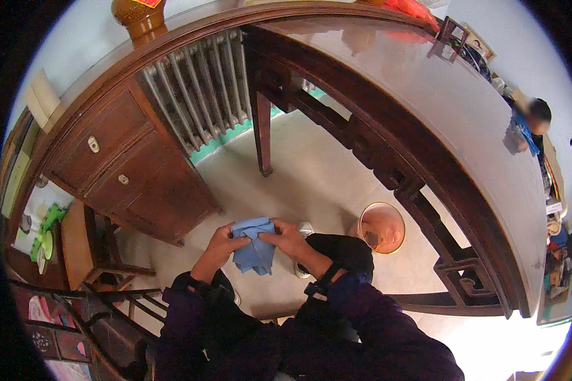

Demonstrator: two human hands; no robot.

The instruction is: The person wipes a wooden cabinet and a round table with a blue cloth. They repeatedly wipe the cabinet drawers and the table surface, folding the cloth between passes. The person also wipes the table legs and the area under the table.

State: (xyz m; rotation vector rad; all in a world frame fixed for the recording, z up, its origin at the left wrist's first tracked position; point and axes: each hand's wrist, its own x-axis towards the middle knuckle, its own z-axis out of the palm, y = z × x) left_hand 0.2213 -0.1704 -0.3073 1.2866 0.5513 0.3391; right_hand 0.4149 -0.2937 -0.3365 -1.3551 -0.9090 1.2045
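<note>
My left hand (221, 244) and right hand (285, 239) both gripping a crumpled blue cloth (254, 244), held over the floor (311, 178), orange bucket (382, 227) beside, dark wooden desk (426, 95) ahead

One blue cloth (254, 244), one pink basin (382, 227), two hands.

Place: a lived-in home room.
Evidence: dark wooden table (426, 82), drawer cabinet (127, 165), wall radiator (200, 89), pink basin (382, 227) on floor.
</note>
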